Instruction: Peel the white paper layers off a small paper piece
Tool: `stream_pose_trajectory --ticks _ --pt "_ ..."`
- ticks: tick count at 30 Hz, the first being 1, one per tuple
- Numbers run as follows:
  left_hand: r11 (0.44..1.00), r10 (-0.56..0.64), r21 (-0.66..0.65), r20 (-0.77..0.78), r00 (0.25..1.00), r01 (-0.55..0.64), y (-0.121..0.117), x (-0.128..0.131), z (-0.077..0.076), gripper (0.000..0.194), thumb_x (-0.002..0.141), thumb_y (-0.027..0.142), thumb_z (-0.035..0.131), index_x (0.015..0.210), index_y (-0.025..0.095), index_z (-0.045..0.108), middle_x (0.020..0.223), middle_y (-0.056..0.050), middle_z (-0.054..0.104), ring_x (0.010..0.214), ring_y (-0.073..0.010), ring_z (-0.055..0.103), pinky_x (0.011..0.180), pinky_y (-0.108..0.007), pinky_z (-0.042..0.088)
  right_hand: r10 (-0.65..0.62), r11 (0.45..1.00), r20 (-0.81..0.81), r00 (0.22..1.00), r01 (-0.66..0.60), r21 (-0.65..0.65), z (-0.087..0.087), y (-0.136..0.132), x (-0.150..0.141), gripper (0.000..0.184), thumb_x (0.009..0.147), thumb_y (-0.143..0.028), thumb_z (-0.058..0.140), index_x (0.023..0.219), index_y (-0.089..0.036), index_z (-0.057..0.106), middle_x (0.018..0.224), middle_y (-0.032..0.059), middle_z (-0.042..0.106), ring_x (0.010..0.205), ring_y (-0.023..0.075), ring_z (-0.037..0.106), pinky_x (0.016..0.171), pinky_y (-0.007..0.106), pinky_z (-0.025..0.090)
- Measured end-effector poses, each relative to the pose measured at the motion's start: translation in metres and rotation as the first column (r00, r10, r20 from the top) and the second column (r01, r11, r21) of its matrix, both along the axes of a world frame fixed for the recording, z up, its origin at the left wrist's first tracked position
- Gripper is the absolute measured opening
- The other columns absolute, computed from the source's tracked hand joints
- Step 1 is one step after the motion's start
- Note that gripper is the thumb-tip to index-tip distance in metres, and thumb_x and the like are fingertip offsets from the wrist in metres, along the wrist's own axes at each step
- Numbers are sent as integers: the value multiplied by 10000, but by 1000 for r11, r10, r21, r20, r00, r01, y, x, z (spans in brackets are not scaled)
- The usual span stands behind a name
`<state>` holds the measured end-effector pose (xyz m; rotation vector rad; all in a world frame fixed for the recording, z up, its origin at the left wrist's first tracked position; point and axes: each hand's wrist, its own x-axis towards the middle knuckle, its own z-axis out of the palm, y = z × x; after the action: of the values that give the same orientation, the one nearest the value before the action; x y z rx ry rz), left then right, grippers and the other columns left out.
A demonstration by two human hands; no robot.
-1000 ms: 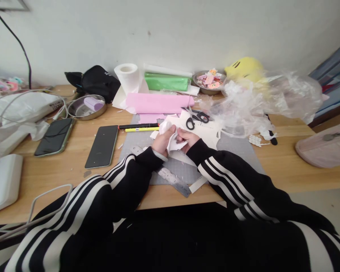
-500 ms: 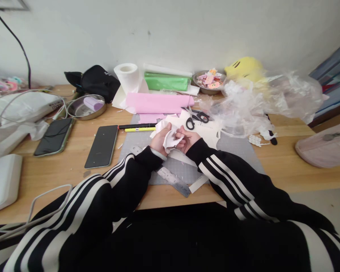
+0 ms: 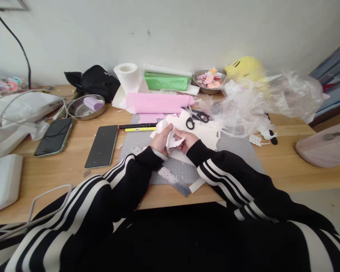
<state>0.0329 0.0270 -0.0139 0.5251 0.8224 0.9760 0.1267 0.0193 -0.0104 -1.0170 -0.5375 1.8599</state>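
A curled white sheet (image 3: 173, 142), paper or thin foam, is held between my two hands above the grey cutting mat (image 3: 238, 158). My left hand (image 3: 160, 139) is closed on its left side, thumb on top. My right hand (image 3: 188, 141) pinches the sheet's right edge between thumb and fingers. Black-handled scissors (image 3: 197, 117) lie just beyond, on cream-white sheets (image 3: 206, 132). A steel ruler (image 3: 174, 180) rests slantwise on the mat below my wrists. A yellow pen (image 3: 140, 129) and a black pen (image 3: 138, 125) lie left of the sheets.
Two phones (image 3: 102, 146) (image 3: 54, 136) and a metal bowl (image 3: 86, 107) stand left. Behind are a pink roll (image 3: 160, 102), a white roll (image 3: 127, 81), green packs (image 3: 166, 82) and a bowl of small pieces (image 3: 209, 81). Crumpled plastic bags (image 3: 240, 105) and a pink pouch (image 3: 324, 145) are right.
My right thumb has moved onto the top of the white sheet, and the sheet is turned slightly. Both hands stay in nearly the same place.
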Motion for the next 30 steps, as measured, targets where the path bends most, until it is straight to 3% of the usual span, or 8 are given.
stream_pose_trajectory --ticks 5,11,17,23,26,30 --pt "985 144 106 -60 988 -137 0 2 -5 160 731 272 583 690 121 547 452 1 563 461 -134 591 546 -250 523 -7 1000 42 999 6 25 -4 0 -1 343 760 -216 562 486 -157 365 357 -57 362 301 55 334 311 187 245" --pt "1000 5 28 -15 1000 -5 -1 1 4 258 833 285 422 766 98 586 458 -32 587 414 -135 582 471 -237 515 25 999 -11 1000 -24 37 4 -3 2 350 838 -171 427 495 -149 361 361 -54 333 304 39 279 315 165 222" --pt "990 -134 -36 39 990 136 1 -2 5 430 868 364 310 778 57 598 413 -43 562 363 -129 556 371 -205 477 44 999 -112 993 -41 29 9 -5 3 318 844 -171 416 537 -148 339 405 -66 300 341 27 219 341 138 213" --pt "981 -181 -56 86 980 186 4 -5 4 479 835 461 328 809 65 596 494 -69 600 431 -153 592 409 -240 501 18 997 -290 957 -37 -61 4 -2 7 316 865 -215 376 560 -153 324 432 -63 283 350 30 221 343 137 222" --pt "989 -137 -47 90 987 141 5 -6 4 455 829 465 342 773 85 585 444 -41 560 380 -139 559 362 -219 469 -24 995 -343 939 -11 -99 3 -1 10 315 863 -221 373 562 -156 311 431 -66 272 342 31 227 342 143 230" --pt "994 -93 -52 62 994 97 3 -5 5 404 859 385 323 721 96 569 389 -6 505 290 -101 482 298 -186 401 -6 996 -239 971 -17 -92 4 -1 7 302 859 -217 385 566 -149 359 417 -66 313 325 29 244 331 152 222"
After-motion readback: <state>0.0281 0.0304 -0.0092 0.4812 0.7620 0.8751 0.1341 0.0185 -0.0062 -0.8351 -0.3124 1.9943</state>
